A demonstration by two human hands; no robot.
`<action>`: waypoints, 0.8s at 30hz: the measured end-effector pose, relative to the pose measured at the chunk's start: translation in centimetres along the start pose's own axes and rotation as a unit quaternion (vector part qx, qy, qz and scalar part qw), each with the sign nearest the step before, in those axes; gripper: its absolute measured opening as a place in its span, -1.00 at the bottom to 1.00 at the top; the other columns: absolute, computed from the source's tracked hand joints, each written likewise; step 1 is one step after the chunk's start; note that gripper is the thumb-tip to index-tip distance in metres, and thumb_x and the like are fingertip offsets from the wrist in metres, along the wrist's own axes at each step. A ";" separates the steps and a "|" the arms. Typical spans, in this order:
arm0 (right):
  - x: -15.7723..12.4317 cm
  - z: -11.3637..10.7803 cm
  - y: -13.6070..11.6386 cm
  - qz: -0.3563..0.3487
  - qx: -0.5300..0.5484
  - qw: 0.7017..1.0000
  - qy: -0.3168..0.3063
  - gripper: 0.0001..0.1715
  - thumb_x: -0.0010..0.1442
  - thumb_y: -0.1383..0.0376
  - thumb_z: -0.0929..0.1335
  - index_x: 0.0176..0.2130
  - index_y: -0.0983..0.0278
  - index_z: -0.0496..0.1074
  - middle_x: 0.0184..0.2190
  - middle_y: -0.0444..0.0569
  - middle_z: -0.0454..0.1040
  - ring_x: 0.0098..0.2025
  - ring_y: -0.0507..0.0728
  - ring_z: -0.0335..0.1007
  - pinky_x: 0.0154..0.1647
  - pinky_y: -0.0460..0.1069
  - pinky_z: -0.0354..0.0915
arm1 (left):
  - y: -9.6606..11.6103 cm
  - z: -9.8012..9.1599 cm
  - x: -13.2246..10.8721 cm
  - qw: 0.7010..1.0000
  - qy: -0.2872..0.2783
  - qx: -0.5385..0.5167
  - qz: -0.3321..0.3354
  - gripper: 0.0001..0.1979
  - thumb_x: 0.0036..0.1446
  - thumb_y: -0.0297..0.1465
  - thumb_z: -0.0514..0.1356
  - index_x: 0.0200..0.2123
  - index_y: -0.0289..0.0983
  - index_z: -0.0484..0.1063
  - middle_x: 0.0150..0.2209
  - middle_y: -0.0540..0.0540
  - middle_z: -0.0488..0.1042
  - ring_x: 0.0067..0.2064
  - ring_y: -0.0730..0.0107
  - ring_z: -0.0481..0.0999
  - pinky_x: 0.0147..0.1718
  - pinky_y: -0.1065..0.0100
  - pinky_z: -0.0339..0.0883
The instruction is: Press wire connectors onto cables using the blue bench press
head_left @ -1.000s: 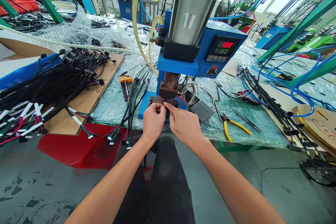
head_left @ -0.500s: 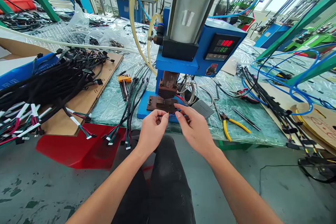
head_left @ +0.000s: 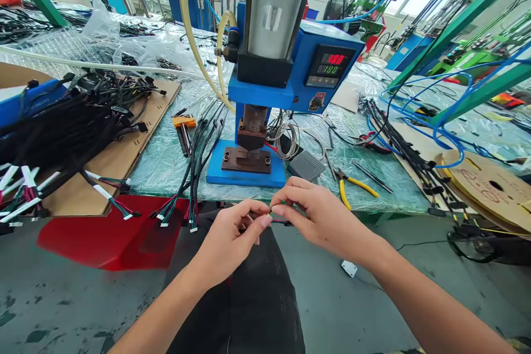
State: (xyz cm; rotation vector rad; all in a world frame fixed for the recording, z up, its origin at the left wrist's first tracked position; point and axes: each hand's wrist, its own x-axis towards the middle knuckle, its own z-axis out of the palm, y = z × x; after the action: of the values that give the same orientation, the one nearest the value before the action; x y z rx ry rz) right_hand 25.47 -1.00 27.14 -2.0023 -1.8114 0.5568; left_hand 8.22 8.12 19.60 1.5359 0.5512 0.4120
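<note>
My left hand [head_left: 232, 238] and my right hand [head_left: 317, 215] meet above my lap, in front of the table edge. Both pinch a thin cable end with red and green wires [head_left: 279, 220] between thumb and fingertips. Just beyond them stands the blue press [head_left: 282, 61], with its brown die block [head_left: 246, 159] on a blue base plate. Nothing lies on the die. The press display [head_left: 331, 64] shows red and green digits.
Black wire harnesses [head_left: 74, 121] are piled on cardboard at the left. More harnesses [head_left: 194, 166] hang over the table edge. Yellow-handled pliers [head_left: 352, 185] and a grey pedal-like pad [head_left: 306, 166] lie right of the press. A red bin [head_left: 108, 232] sits below the table.
Both hands drew back from the die block toward my lap, bringing the thin cable end with them. The view shifted, so the press now sits further left and higher.
</note>
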 end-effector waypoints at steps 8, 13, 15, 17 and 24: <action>-0.7 0.5 -0.7 0.003 0.029 1.000 0.000 -0.82 0.37 0.29 0.28 -0.31 0.22 0.39 -0.34 -0.17 0.37 -0.32 0.00 0.26 -0.33 -0.08 0.09 | -0.3 0.5 -0.9 0.997 0.035 0.058 0.041 -0.77 0.27 -0.25 0.13 -0.23 -0.25 0.51 -0.38 -0.05 0.49 -0.42 0.43 0.42 -0.50 0.44 0.24; -0.7 1.1 -0.7 0.019 0.056 0.998 0.005 -0.74 0.39 0.26 0.24 -0.36 0.23 0.33 -0.37 -0.18 0.35 -0.35 -0.01 0.23 -0.34 -0.08 0.08 | -0.1 0.5 -1.1 0.989 0.047 0.107 0.087 -0.81 0.27 -0.33 0.12 -0.25 -0.25 0.51 -0.34 -0.06 0.55 -0.37 0.42 0.45 -0.41 0.42 0.29; -0.6 1.3 -0.8 0.023 0.066 0.998 0.007 -0.71 0.41 0.25 0.22 -0.37 0.23 0.32 -0.38 -0.18 0.34 -0.35 -0.01 0.22 -0.35 -0.08 0.08 | 0.1 0.5 -1.0 0.988 0.052 0.116 0.092 -0.82 0.27 -0.34 0.12 -0.25 -0.25 0.51 -0.34 -0.06 0.55 -0.36 0.41 0.47 -0.40 0.43 0.30; -0.6 1.4 -0.8 0.027 0.074 0.997 0.008 -0.70 0.42 0.24 0.21 -0.37 0.23 0.33 -0.38 -0.18 0.34 -0.35 -0.01 0.22 -0.35 -0.08 0.08 | 0.2 0.5 -1.0 0.987 0.057 0.119 0.093 -0.82 0.26 -0.34 0.12 -0.26 -0.25 0.52 -0.34 -0.06 0.56 -0.35 0.40 0.48 -0.40 0.43 0.30; -0.5 1.2 -0.8 0.030 0.082 0.996 0.021 -0.75 0.40 0.23 0.24 -0.33 0.22 0.35 -0.36 -0.17 0.36 -0.35 0.00 0.23 -0.36 -0.07 0.09 | 0.0 0.5 -1.0 0.996 0.052 0.056 0.033 -0.77 0.26 -0.24 0.14 -0.22 -0.25 0.52 -0.38 -0.05 0.50 -0.43 0.42 0.41 -0.48 0.43 0.30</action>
State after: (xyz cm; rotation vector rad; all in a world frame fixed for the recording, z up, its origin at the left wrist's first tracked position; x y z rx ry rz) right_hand 24.10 -1.38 26.58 -1.9490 -1.6305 0.6541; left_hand 7.71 7.13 19.68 1.6506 0.6151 0.5219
